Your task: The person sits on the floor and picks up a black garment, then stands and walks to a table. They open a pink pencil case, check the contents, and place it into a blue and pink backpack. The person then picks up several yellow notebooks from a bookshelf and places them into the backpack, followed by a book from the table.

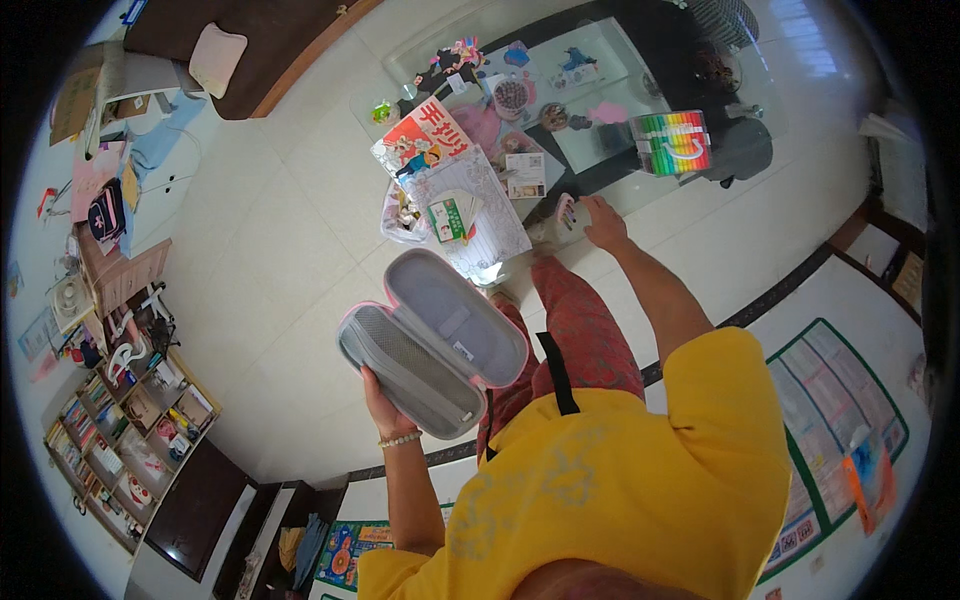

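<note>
My left hand [385, 409] grips the lower left side of an unzipped pencil case [461, 319], grey inside with pink edging. Its lid lies swung back to the right. A mesh pocket [386, 341] lines the left half, and the lid has a small white label. At the edge of the glass coffee table [645, 206], my right hand [604, 225] reaches out with nothing visible in it. Just left of its fingers is a small pink and white item [565, 212] with coloured sticks, too small to identify.
On the table are a clear case of coloured markers [671, 142], a red-covered book [424, 135], colouring sheets [480, 202], a green card box [448, 219] and a tub of beads [511, 97]. A lined waste bin [403, 217] stands beside it. Shelves [135, 442] line the left wall.
</note>
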`<state>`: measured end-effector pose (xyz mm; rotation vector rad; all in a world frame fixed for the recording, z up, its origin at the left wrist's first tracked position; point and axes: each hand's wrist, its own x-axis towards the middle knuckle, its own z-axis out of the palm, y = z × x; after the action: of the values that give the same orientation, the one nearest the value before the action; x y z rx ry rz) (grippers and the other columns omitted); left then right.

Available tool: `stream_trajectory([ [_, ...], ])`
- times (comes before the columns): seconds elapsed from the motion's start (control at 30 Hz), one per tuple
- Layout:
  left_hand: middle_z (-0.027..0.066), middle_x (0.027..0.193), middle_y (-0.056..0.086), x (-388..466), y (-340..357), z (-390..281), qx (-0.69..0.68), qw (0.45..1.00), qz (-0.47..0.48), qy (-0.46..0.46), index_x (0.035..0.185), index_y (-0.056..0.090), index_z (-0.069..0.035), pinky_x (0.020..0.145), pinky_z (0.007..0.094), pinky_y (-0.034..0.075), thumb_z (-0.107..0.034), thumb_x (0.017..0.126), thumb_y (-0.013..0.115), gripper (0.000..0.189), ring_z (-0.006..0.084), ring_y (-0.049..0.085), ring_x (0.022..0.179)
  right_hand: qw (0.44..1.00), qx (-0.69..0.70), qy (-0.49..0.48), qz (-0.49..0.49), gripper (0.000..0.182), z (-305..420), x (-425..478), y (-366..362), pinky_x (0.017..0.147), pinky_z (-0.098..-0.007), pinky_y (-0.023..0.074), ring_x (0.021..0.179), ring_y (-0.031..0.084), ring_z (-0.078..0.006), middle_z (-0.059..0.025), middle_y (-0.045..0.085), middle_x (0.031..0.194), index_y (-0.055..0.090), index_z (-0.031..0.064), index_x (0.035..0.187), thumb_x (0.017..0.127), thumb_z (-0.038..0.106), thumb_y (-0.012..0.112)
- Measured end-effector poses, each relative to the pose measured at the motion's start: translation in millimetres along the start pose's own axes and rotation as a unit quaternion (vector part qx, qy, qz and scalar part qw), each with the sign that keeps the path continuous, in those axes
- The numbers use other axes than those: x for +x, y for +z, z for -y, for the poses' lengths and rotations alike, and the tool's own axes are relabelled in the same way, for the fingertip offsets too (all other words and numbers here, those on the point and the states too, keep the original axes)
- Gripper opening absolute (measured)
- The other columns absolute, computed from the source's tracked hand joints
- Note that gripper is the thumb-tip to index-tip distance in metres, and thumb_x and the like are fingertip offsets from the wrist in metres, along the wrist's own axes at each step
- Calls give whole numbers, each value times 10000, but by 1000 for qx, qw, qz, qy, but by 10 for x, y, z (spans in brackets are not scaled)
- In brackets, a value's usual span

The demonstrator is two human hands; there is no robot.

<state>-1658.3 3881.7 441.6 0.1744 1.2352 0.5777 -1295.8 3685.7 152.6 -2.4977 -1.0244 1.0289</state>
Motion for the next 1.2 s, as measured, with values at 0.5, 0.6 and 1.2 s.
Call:
stream_trajectory([
  [0.5,129,1283,439,178,-12,253,-47,999,-20,-15,1290,387,-78,968,485,344,-466,873,453,574,322,431,1151,981,54,-105,155,227,103,762,191,729,-368,486,818,612,-266,-91,634,856,641,102,920,709,186,653],
  [0.6,122,1278,446,168,-58,236,-39,999,-29,-5,1293,390,-89,975,496,336,-465,863,474,578,323,431,1152,960,169,-22,221,252,226,767,200,605,-335,498,678,629,-246,-109,635,724,633,40,875,727,241,659],
  [1.2,134,1225,481,-610,-982,-317,-28,987,114,106,1260,391,-31,926,448,410,-366,876,505,522,284,489,1097,796,366,-238,418,218,3733,-1069,-1546,485,-219,469,525,569,-89,-46,597,674,596,-2,867,848,214,573],
])
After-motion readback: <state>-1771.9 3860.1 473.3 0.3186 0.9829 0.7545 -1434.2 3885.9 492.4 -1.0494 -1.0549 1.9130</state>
